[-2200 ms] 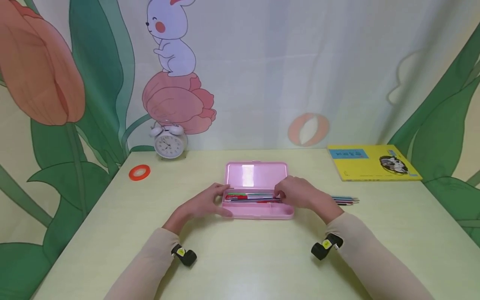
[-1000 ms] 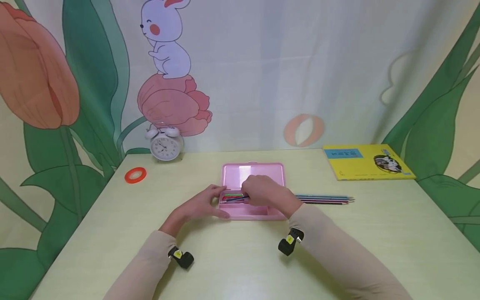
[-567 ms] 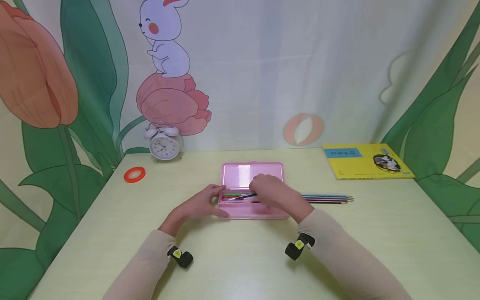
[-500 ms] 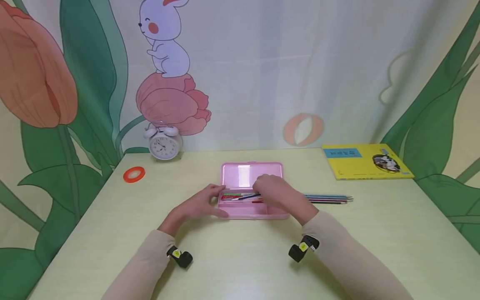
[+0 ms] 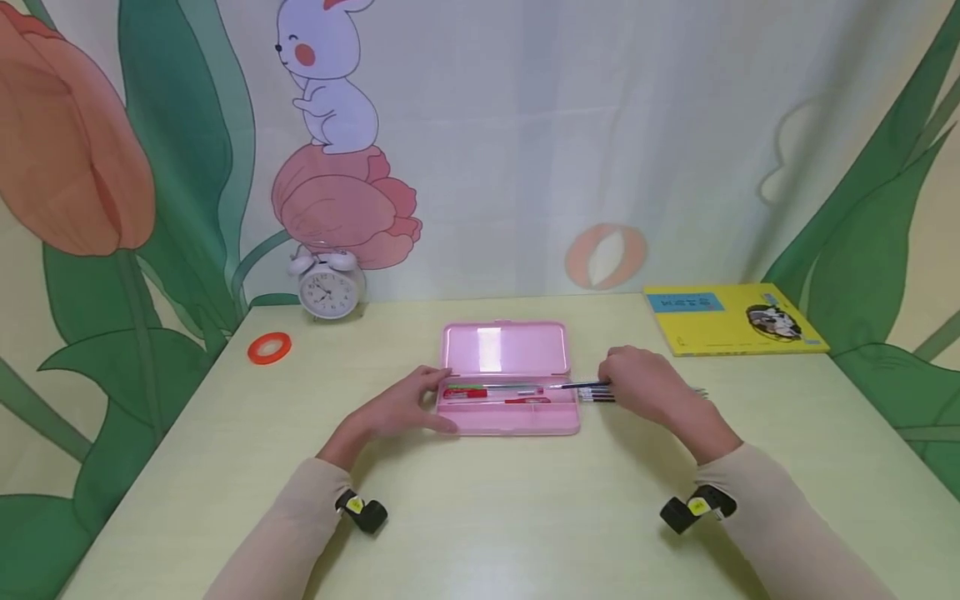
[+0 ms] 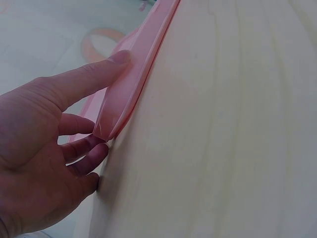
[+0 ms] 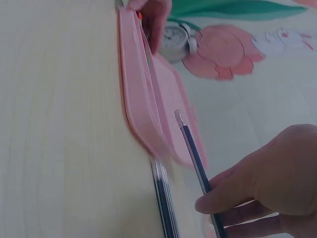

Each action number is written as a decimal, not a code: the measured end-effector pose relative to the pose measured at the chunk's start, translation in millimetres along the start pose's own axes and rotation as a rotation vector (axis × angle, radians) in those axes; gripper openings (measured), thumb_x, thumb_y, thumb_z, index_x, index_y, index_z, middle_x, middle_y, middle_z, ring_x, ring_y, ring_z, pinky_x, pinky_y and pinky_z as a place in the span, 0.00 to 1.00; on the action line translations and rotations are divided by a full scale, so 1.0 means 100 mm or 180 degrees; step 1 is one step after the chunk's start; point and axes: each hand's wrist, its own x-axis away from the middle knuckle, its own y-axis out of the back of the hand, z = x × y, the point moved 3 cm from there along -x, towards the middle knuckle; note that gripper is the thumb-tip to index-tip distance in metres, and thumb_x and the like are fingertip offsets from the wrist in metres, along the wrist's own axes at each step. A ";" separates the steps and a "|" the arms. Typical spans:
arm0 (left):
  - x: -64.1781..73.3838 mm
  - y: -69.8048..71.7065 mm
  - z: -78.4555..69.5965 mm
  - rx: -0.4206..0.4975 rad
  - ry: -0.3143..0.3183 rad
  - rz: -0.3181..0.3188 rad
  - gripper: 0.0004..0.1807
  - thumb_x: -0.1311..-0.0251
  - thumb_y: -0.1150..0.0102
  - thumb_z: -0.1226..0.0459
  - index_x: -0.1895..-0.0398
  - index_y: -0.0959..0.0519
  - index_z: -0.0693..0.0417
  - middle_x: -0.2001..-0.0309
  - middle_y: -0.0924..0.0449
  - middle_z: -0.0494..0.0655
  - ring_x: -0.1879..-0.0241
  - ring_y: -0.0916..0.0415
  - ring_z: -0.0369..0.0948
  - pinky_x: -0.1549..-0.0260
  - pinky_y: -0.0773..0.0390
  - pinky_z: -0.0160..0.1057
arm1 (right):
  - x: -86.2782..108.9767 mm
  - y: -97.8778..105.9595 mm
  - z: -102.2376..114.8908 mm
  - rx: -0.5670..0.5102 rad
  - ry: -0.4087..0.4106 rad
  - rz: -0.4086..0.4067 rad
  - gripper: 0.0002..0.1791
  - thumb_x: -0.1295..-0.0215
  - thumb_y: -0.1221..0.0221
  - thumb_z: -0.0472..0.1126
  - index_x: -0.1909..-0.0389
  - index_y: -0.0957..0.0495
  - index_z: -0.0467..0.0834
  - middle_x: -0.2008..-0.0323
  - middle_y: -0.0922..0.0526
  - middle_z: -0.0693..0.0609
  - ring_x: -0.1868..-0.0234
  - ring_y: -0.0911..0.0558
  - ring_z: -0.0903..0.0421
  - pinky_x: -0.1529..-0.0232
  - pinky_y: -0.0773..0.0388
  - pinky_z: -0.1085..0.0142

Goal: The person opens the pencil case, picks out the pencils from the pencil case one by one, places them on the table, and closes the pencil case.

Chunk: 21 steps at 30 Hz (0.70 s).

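Note:
A pink pencil case (image 5: 517, 426) lies on the table with its lid raised behind it. Several pens and red items (image 5: 480, 393) sit in its rear compartment. My left hand (image 5: 401, 407) holds the case's left end, the thumb along its front side and fingers at the corner, as the left wrist view shows. To the right of the case, my right hand (image 5: 648, 385) pinches a dark pencil (image 7: 194, 153) between thumb and fingers. Its eraser end points back toward the case. Beneath it several pencils (image 7: 166, 201) lie side by side on the table, partly hidden in the head view.
A white alarm clock (image 5: 328, 290) and an orange-red ring (image 5: 269, 348), seemingly a tape roll, are at the left. A yellow book (image 5: 720, 329) lies at the back right. A printed curtain (image 5: 480, 167) hangs behind the table (image 5: 480, 517).
My right hand reached into the case, took hold of the dark pencil and drew it out to the right, above the pencils on the table. My left hand has stayed at the case.

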 end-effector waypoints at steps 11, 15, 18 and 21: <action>-0.02 0.00 0.00 -0.0058 0.0045 0.0006 0.55 0.50 0.23 0.50 0.21 0.44 0.52 0.30 0.40 0.53 0.29 0.45 0.51 0.29 0.48 0.58 | 0.24 0.07 -0.51 -0.0430 -0.0242 0.0466 0.04 0.38 0.36 0.29 0.66 0.13 0.39 0.74 0.22 0.52 0.72 0.26 0.54 0.68 0.26 0.63; -0.02 0.00 0.00 -0.0023 0.0043 0.0009 0.55 0.50 0.23 0.51 0.21 0.43 0.52 0.31 0.40 0.53 0.29 0.44 0.51 0.29 0.47 0.59 | 0.26 0.08 -0.52 -0.0534 -0.0159 0.0654 0.05 0.40 0.34 0.29 0.67 0.13 0.40 0.75 0.22 0.53 0.72 0.26 0.55 0.68 0.27 0.64; -0.02 0.00 0.00 0.0007 0.0040 -0.0012 0.54 0.50 0.23 0.52 0.22 0.43 0.52 0.31 0.39 0.53 0.29 0.44 0.52 0.29 0.47 0.59 | 0.28 0.06 -0.53 -0.0617 -0.0104 0.0803 0.07 0.41 0.35 0.27 0.68 0.13 0.41 0.74 0.21 0.53 0.71 0.26 0.55 0.68 0.27 0.64; -0.03 -0.01 0.00 0.0030 0.0047 0.0004 0.54 0.50 0.23 0.51 0.22 0.42 0.51 0.30 0.40 0.52 0.29 0.45 0.51 0.29 0.47 0.59 | 0.29 0.02 -0.54 -0.0651 -0.0040 0.0951 0.09 0.41 0.36 0.26 0.69 0.12 0.43 0.73 0.22 0.53 0.71 0.27 0.56 0.69 0.29 0.65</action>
